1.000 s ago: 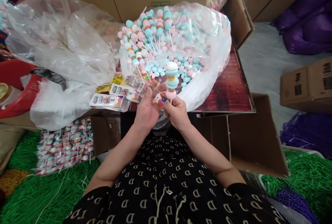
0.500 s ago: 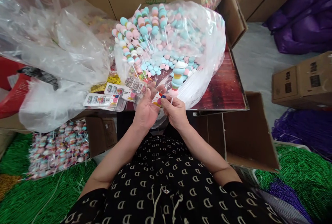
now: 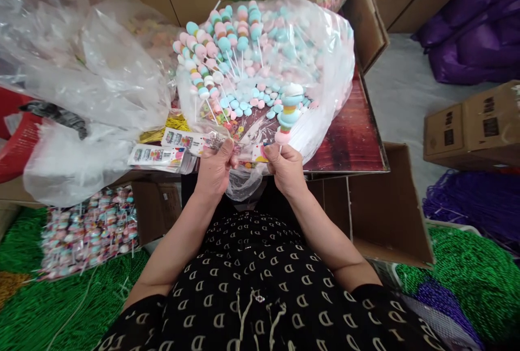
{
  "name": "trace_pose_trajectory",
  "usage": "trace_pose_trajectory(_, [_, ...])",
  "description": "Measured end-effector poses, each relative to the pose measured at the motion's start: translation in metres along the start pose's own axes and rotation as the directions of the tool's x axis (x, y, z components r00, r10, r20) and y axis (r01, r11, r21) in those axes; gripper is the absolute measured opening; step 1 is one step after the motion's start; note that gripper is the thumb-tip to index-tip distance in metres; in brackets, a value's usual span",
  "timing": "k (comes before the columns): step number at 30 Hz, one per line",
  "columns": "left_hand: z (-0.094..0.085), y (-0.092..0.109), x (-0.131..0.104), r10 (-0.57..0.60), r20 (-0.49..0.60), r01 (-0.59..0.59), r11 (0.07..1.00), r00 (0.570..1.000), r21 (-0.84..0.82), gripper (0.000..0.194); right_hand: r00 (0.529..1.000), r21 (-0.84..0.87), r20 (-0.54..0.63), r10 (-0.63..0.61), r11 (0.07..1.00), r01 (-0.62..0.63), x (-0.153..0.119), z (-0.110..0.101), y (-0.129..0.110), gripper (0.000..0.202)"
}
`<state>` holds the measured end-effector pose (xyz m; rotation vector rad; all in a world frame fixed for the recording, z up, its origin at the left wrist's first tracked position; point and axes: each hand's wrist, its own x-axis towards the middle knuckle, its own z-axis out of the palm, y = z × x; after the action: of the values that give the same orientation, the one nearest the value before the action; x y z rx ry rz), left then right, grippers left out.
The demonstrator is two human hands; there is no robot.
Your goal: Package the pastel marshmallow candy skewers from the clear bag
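Note:
My left hand (image 3: 215, 169) pinches one end of a small clear plastic bag (image 3: 260, 152) with a printed, dotted end. The bag stretches flat between both hands. My right hand (image 3: 289, 168) is closed on the bag's printed end and on the stick of a candy skewer (image 3: 289, 111), which stands upright above the thumb with white, blue, yellow-orange, green and pink pieces. Left of my left hand lies a stack of printed packaging bags (image 3: 156, 156). Beyond my hands, several candy skewers (image 3: 242, 28) rest on a big clear bag of loose pink and blue candies (image 3: 240, 106).
A large translucent bag (image 3: 93, 53) covers the table's left side, with yellow twist ties (image 3: 176, 122) beside it. An open cardboard box (image 3: 392, 210) stands below the table's right edge. Wrapped skewers (image 3: 91, 232) fill a box at lower left.
My hands have moved apart, drawing the small bag out between them. The left hand has turned over, knuckles up. The candy skewer has shifted right with my right hand.

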<state>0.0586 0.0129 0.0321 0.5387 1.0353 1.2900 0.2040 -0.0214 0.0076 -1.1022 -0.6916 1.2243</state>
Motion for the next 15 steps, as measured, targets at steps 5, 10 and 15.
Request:
trace_pose_trajectory(5, [-0.004,-0.01,0.0,0.115,-0.004,-0.114,0.99,0.993,0.078,0.051,0.996,0.037,0.014,0.084,0.996,-0.085,-0.004,0.005,0.009,0.064])
trace_pose_trajectory(10, [-0.02,-0.023,0.003,0.328,0.063,-0.331,0.886,0.942,0.325,0.04,0.982,0.044,0.093,0.162,0.985,-0.166,-0.007,0.007,0.005,0.058])
trace_pose_trajectory(15, [-0.011,-0.017,0.0,0.171,0.058,-0.177,0.978,0.983,0.109,0.047,0.997,0.042,0.001,0.081,0.996,-0.081,-0.006,0.009,0.015,0.06])
